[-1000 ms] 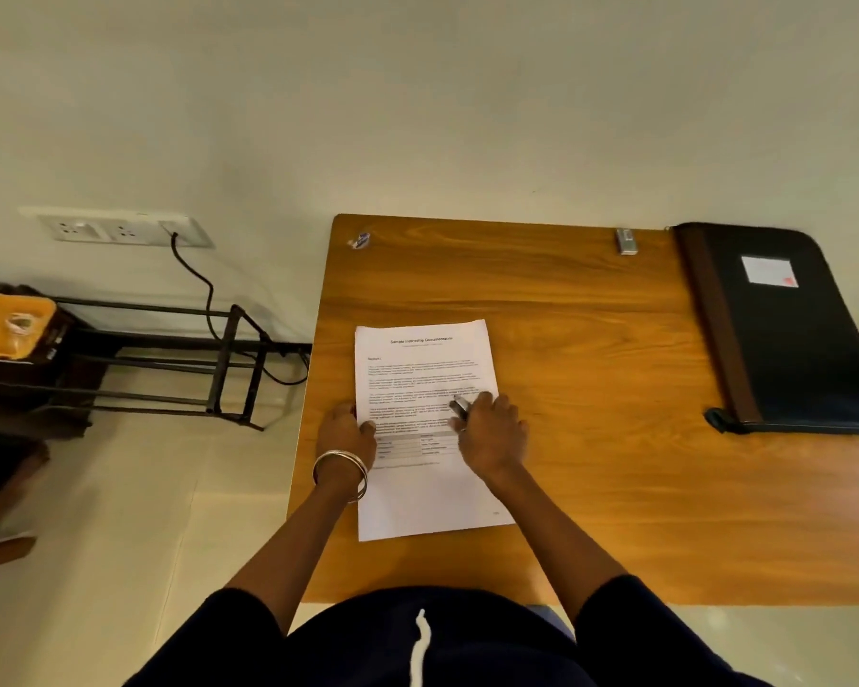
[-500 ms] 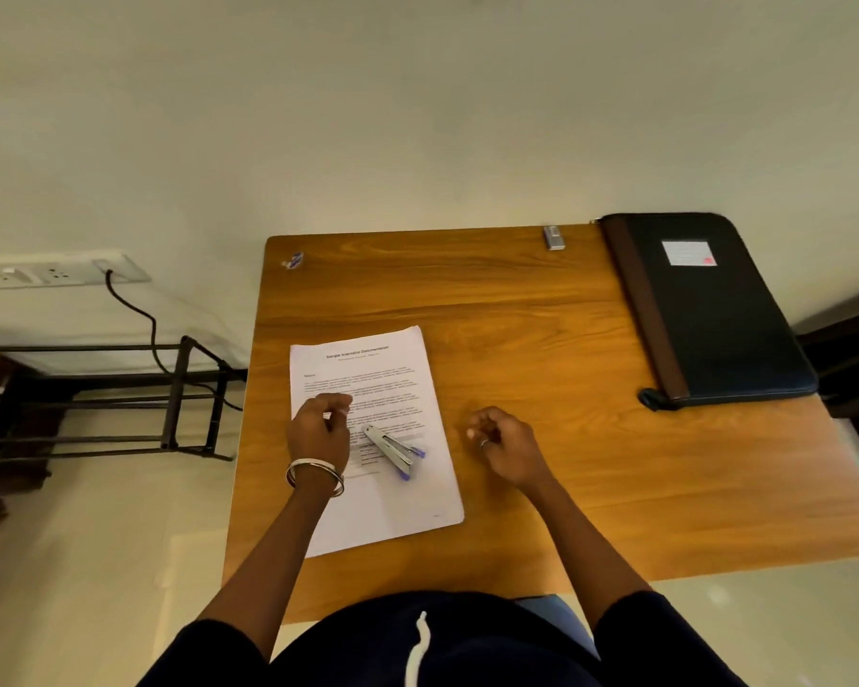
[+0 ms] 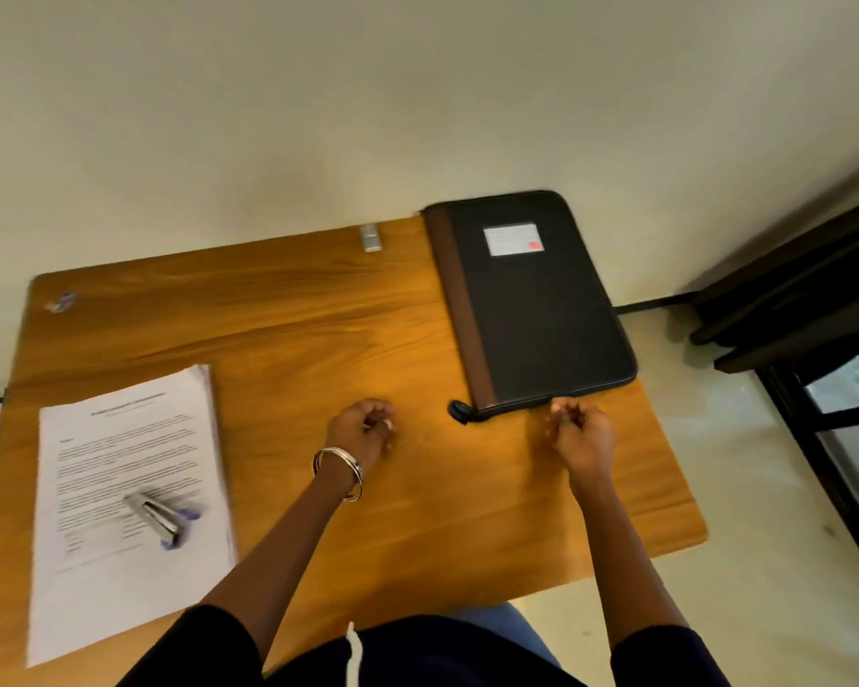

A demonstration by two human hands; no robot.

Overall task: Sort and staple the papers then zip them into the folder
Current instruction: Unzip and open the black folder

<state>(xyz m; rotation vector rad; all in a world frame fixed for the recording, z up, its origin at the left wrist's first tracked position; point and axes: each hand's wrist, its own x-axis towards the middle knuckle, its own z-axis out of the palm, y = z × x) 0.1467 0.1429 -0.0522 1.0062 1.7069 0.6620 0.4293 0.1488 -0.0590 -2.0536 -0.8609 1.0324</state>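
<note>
So since half a second ago you've let go of the paper stack and swung both hands over toward the folder [image 3: 536,304]; the view has turned right with you, so the papers [image 3: 130,508] now sit well off to the folder's left, near the bench's left edge; the stapler [image 3: 157,519] is lying loose on top of them, on the lower half of the page, bit blurry but you can make out the metal body and purple end.

Your left hand [image 3: 360,431] is over bare wood, just left of the folder's near left corner, fingers loosely curled, nothing in it, bangles [image 3: 338,471] on the wrist; your right hand [image 3: 578,428] is right up at the folder's near edge, fingers curled in, fingertips at or on that edge; can't tell if it's actually pinching anything there, too blurry. The two hands are well apart from each other.

The folder itself lies flat and shut at the far right corner of the bench [image 3: 442,513], dark cover, brown spine strip on its left side, a white label [image 3: 512,239] with a red mark near its far end; the black zip pull [image 3: 459,411] sticks out at the near left corner, between your two hands.

Just left of the folder's far end there's a small silvery thing [image 3: 370,238] on the bench; way further left, a small bluish scrap [image 3: 61,302] by the far left corner.
</note>
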